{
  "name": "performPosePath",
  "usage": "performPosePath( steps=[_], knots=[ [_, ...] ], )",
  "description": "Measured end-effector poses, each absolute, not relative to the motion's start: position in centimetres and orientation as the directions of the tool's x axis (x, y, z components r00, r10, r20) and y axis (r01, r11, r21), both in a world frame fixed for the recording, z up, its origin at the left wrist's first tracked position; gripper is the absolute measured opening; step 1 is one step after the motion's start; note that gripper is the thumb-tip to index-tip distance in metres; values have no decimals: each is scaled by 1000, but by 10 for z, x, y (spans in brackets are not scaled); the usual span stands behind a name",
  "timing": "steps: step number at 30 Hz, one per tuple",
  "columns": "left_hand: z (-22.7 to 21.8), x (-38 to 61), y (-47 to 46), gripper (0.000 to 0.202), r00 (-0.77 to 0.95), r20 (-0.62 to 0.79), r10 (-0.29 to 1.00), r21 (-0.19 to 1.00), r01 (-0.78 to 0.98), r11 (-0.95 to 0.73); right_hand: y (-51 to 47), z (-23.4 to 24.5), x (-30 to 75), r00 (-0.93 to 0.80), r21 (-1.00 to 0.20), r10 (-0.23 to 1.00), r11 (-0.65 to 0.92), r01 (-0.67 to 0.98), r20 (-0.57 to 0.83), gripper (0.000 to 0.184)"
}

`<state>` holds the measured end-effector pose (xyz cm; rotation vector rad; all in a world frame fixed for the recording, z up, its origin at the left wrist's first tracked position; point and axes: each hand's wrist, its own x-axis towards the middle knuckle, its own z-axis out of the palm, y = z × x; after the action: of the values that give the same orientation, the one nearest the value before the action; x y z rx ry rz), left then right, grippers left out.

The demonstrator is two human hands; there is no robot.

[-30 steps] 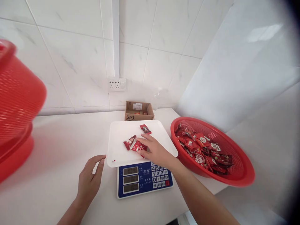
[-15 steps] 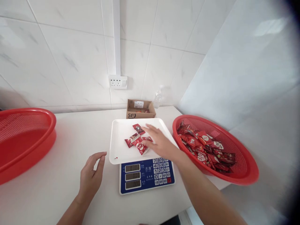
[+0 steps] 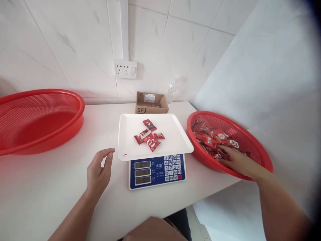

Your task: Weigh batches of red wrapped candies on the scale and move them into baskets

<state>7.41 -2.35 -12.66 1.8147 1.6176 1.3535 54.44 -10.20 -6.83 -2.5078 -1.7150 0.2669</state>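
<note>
A white weighing tray [image 3: 165,124] rests on a blue scale [image 3: 160,180] whose keypad and three small displays face me. Several red snack packets [image 3: 151,142] lie in a loose cluster on the tray, one slightly apart behind the others. My right hand [image 3: 237,160] reaches into the red basket [image 3: 268,165] on the right, its fingers apart among the piled red packets [image 3: 207,139]. Its fingertips are partly hidden, and no held packet shows. Left of the tray, my left hand [image 3: 100,170] hovers with thumb and forefinger curved and apart, holding nothing.
Another red basket [image 3: 81,117] stands at the left, with no packets visible inside. Behind the tray are a cardboard box [image 3: 151,109] and a clear plastic bottle [image 3: 172,90]. The tiled wall bounds the white table at the back, and a pale panel at the right.
My right hand has left the packets on the tray and moved right into the basket. My left hand stays beside the tray. The whole view has shifted slightly.
</note>
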Motion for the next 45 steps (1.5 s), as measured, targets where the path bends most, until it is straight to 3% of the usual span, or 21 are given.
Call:
performPosePath(
  steps=[3, 6, 10, 13, 17, 22, 28, 31, 37, 41, 45],
  knots=[
    [-127, 74, -23, 27, -124, 389, 913, 782, 569, -255, -99, -67, 539, 327, -193, 943, -331, 924, -54, 28],
    [-126, 74, -23, 27, -137, 374, 917, 784, 575, -234, -96, -60, 529, 367, -234, 930, -363, 902, -27, 20],
    [-126, 72, -23, 28, -133, 360, 923, 792, 567, -228, -94, -49, 521, 531, -256, 847, -509, 822, 21, 32],
    [-127, 72, -22, 28, -138, 347, 928, 797, 565, -214, -93, -38, 510, 601, -355, 793, -535, 767, 103, 43],
    [-128, 73, -21, 30, -145, 334, 931, 794, 575, -195, -82, -27, 475, 513, -554, 839, -343, 759, 184, 42],
    [-129, 73, -21, 32, -160, 346, 925, 791, 579, -196, -50, -31, 412, 121, -661, 985, -8, 750, 124, 34],
    [-128, 71, -20, 32, -161, 375, 913, 786, 578, -221, -25, -43, 358, -106, -559, 993, 119, 820, 57, 55],
    [-127, 71, -20, 31, -145, 392, 909, 785, 567, -248, -18, -48, 340, -213, -529, 975, 145, 836, -70, 65],
    [-127, 70, -21, 30, -119, 409, 904, 773, 572, -274, 8, -44, 321, -241, -455, 959, 150, 878, -150, 66],
    [-125, 70, -22, 29, -151, 392, 908, 792, 557, -249, -1, -25, 338, -212, -517, 977, 185, 835, 8, 68],
    [-122, 70, -24, 29, -185, 366, 912, 820, 527, -222, -40, -13, 385, 48, -493, 956, 105, 864, 288, 59]
  ],
)
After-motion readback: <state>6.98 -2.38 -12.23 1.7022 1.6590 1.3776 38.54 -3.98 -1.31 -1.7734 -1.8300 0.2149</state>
